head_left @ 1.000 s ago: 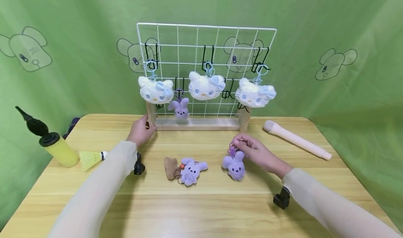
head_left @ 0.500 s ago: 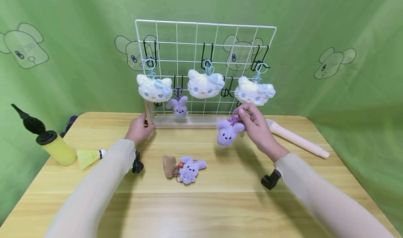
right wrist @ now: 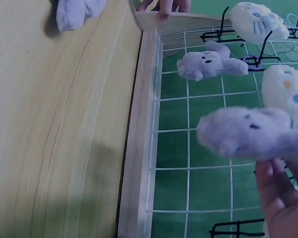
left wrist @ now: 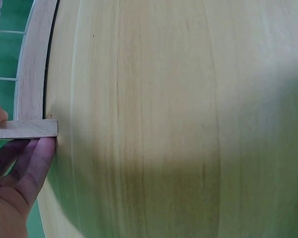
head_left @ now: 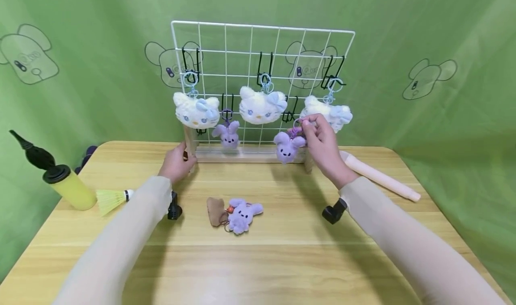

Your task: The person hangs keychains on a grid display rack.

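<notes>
A purple bunny plush keychain [head_left: 286, 149] hangs from my right hand [head_left: 325, 149], which pinches its ring between thumb and fingers. Hand and plush are in front of the white wire grid rack [head_left: 263, 26], just left of the right kitty plush [head_left: 337, 115] and near a bare black hook [head_left: 288, 116]. With thumb and fingers on either side, my left hand [head_left: 176, 164] grips the rack's left wooden upright [left wrist: 30, 129] near the tabletop. Another bunny plush [head_left: 229, 135] hangs on a lower hook; two more kitty plushes [head_left: 196, 112] hang along the upper row.
On the table [head_left: 258, 269] lie another bunny plush [head_left: 242, 216] and a brown piece [head_left: 216, 211] with a ring and red bead. To the left are a yellow pump bottle [head_left: 72, 189] and a yellow shuttlecock [head_left: 110, 200]. A pink microphone-shaped stick [head_left: 380, 177] lies to the right.
My right hand has raised the bunny keychain from over the table up to the grid's lower hooks, moving slightly left. My left hand has stayed on the upright.
</notes>
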`<state>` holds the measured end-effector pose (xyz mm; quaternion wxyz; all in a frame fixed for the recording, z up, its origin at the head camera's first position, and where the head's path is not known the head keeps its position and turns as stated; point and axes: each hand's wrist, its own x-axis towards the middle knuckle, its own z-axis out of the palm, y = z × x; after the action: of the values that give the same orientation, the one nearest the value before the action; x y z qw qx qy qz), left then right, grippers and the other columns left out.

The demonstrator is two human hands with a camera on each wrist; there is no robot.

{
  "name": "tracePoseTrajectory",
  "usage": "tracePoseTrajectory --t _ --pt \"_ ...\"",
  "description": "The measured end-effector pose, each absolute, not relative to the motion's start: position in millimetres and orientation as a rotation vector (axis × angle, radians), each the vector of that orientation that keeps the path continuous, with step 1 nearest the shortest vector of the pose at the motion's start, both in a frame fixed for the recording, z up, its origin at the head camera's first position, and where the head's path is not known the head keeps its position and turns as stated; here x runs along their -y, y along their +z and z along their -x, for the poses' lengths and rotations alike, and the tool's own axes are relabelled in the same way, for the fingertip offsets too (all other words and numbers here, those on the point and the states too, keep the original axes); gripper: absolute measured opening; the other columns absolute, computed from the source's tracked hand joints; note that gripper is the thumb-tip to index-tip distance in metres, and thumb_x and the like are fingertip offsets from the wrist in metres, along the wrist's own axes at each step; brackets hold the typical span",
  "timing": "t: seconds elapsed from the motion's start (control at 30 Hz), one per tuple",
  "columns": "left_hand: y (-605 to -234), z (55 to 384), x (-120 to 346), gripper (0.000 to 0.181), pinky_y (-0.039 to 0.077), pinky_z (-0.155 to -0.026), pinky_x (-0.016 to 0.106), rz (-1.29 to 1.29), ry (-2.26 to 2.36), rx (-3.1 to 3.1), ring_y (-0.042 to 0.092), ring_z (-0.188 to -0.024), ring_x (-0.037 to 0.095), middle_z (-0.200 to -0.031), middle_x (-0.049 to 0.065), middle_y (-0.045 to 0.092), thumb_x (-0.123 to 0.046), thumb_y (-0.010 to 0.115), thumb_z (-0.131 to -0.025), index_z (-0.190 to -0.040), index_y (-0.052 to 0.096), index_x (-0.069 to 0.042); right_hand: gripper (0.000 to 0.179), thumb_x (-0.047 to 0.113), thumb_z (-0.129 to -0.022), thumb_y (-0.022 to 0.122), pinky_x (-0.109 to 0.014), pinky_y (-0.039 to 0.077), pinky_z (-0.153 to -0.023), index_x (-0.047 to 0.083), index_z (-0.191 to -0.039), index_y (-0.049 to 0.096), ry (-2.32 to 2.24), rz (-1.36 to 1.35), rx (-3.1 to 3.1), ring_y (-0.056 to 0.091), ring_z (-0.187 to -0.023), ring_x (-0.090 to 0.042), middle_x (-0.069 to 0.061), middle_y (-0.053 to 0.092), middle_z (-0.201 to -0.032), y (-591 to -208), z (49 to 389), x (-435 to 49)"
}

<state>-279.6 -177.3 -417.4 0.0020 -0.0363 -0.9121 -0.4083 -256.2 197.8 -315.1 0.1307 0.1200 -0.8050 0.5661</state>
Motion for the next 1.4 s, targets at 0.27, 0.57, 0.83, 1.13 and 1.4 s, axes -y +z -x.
tracePoseTrajectory --t 0.27,0.57,0.83,1.13,1.4 --pt "-417.4 280.7 177.4 0.054 0.068 -0.079 0.037 0.118 -1.291 2.853 0.071 -0.102 0.04 -0.127 0.035 0.065 -0.011 0.055 -0.101 -0.149 0.042 0.009 0.026 0.019 -0.113 0.042 -0.014 0.042 -0.054 -0.003 -0.122 0.053 1.676 -0.22 2.39 0.067 -0.081 0.005 -0.033 0.069 -0.126 -317.0 262.3 -190.0" --pt "-419.6 281.6 178.3 0.056 0.068 -0.08 0.037 0.097 -1.301 2.854 0.071 -0.103 0.04 -0.128 0.033 0.065 -0.012 0.055 -0.102 -0.152 0.04 0.007 0.036 0.025 -0.112 0.045 -0.016 0.043 -0.059 -0.004 -0.127 0.059 1.591 -0.157 2.486 0.046 -0.071 -0.004 0.001 0.056 -0.087 -322.7 258.8 -193.4" --pt "-419.1 282.8 177.6 0.059 0.068 -0.078 0.036 0.103 -1.314 2.85 0.071 -0.102 0.04 -0.128 0.033 0.064 -0.012 0.056 -0.102 -0.155 0.038 0.006 0.054 0.03 -0.116 0.026 -0.042 0.047 -0.122 -0.01 -0.143 0.05 1.736 -0.204 2.549 0.06 -0.135 -0.037 -0.031 0.059 -0.145 -346.4 247.2 -207.9" --pt "-421.8 284.4 181.0 0.057 0.067 -0.083 0.039 0.104 -1.293 2.844 0.07 -0.106 0.04 -0.13 0.033 0.064 -0.012 0.056 -0.101 -0.153 0.041 0.006 0.049 0.022 -0.116 0.026 -0.031 0.058 -0.109 -0.012 -0.145 0.047 1.735 -0.221 2.685 0.07 -0.123 -0.028 -0.033 0.06 -0.143 -367.7 238.6 -218.0" --pt "-421.7 284.2 179.2 0.058 0.067 -0.077 0.037 0.084 -1.302 2.838 0.071 -0.1 0.038 -0.127 0.032 0.065 -0.013 0.056 -0.101 -0.153 0.04 0.006 0.033 0.011 -0.11 0.046 -0.035 0.065 -0.096 -0.012 -0.129 0.06 1.627 -0.407 2.852 0.072 -0.11 -0.031 -0.032 0.068 -0.126 -393.2 237.3 -205.7"
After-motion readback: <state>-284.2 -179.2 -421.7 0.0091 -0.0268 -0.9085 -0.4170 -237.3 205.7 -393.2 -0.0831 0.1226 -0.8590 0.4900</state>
